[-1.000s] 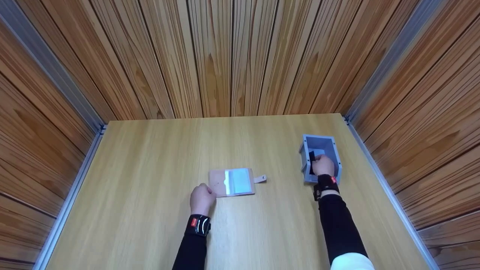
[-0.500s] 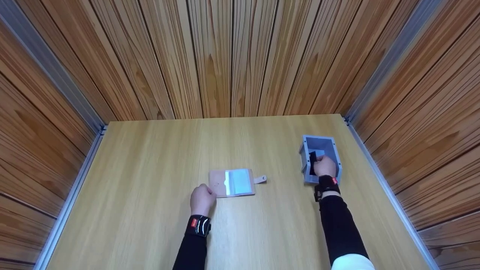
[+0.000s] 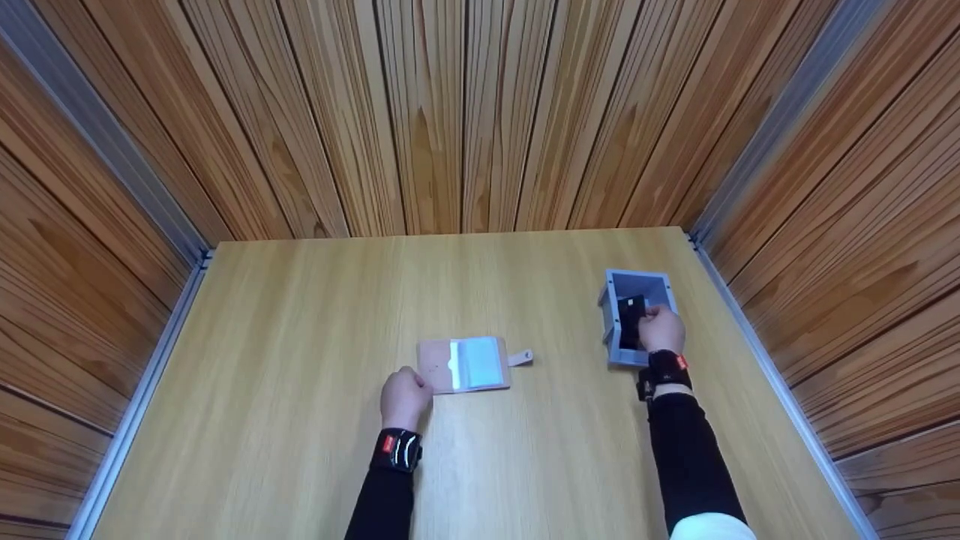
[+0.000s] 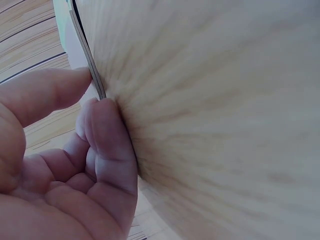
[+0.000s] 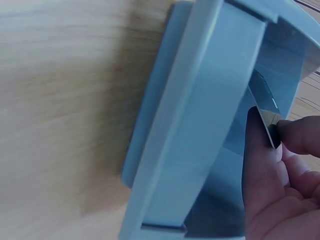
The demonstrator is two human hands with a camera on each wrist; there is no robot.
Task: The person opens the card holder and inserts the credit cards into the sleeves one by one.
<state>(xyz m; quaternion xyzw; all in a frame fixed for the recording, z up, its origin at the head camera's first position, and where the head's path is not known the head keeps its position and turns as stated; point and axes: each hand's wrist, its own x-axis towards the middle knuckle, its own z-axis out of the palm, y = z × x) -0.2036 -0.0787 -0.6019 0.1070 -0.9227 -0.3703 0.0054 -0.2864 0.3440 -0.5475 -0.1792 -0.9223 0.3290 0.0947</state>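
Observation:
A pink card holder (image 3: 435, 360) lies spread out on the table, its pale blue inner sleeves facing up and its snap strap pointing right. At its lower left corner my left hand (image 3: 403, 400) pinches the edge. The left wrist view shows the thumb on the cover's edge (image 4: 89, 57) and the other fingers curled at its underside. Over at the right, my right hand (image 3: 662, 330) is in the grey-blue bin (image 3: 611, 330) and pinches a black card (image 3: 631, 321) between thumb and index finger. In the right wrist view the card (image 5: 265, 100) stands tilted inside the bin's walls.
The bin stands near the right edge of the wooden table (image 3: 300, 315). Wood-plank walls (image 3: 435, 120) with grey metal corner rails (image 3: 787, 112) enclose the table at the back and both sides.
My right hand has moved slightly right in the bin, and the black card has turned so more of its face shows. The left hand and card holder have stayed still.

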